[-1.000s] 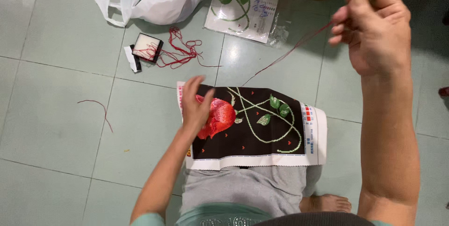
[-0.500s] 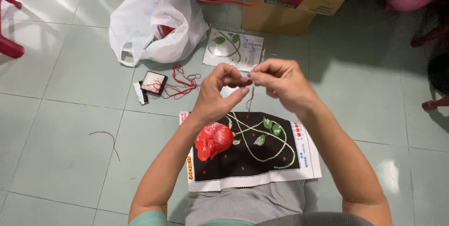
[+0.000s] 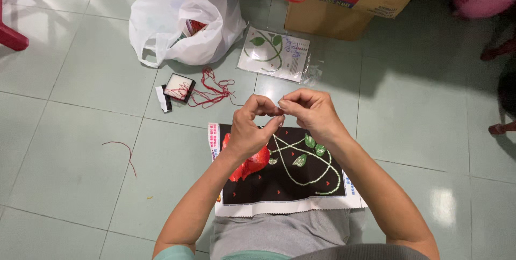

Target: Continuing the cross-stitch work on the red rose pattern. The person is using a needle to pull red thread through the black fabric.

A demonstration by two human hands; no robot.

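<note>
Hands (image 3: 279,117) pinch together above embroidery cloth (image 3: 290,179).

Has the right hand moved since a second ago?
Yes. The right hand came down from high on the right and now meets the left hand above the black embroidery cloth, fingertips pinched together.

Two bare forearms reach out from short pale green sleeves, visible only at the lower edge. The left hand (image 3: 250,131) and right hand (image 3: 310,112) wear no rings, watch or gloves. Grey cloth covers the lap.
</note>
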